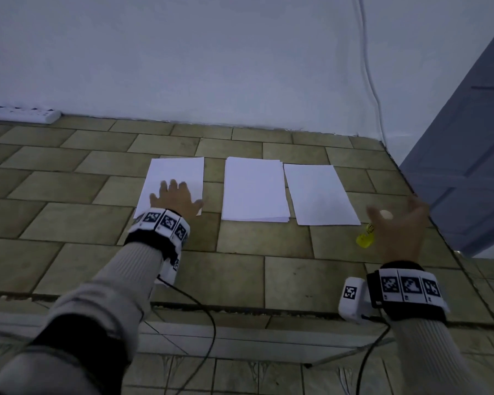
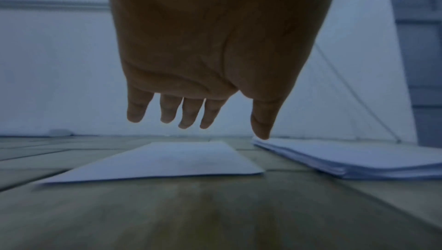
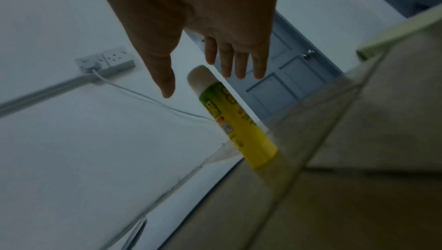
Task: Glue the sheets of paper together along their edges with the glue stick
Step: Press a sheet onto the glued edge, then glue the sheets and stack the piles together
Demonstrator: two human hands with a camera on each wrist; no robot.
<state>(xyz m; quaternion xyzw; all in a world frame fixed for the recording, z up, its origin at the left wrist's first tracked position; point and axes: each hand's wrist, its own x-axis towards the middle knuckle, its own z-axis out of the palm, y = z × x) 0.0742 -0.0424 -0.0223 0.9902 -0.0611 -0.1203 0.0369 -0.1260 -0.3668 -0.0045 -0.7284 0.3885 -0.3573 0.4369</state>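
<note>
Three lots of white paper lie in a row on the tiled counter [image 1: 69,223]: a single sheet [image 1: 177,172] at the left, a stack of sheets [image 1: 254,189] in the middle, a single sheet [image 1: 320,195] at the right. My left hand [image 1: 183,195] hovers over the left sheet [image 2: 167,161] with fingers spread and straight, a little above it and not touching. A yellow glue stick [image 1: 364,240] with a white cap stands upright right of the papers. My right hand [image 1: 391,215] is open just above the glue stick [image 3: 239,121], thumb and fingers either side of the cap, not gripping.
A white wall rises behind the counter, with a power strip [image 1: 23,114] at the far left and a cable [image 1: 371,81] running down it. A grey door [image 1: 468,152] stands at the right. The counter's front edge [image 1: 240,307] and right edge are close to my wrists.
</note>
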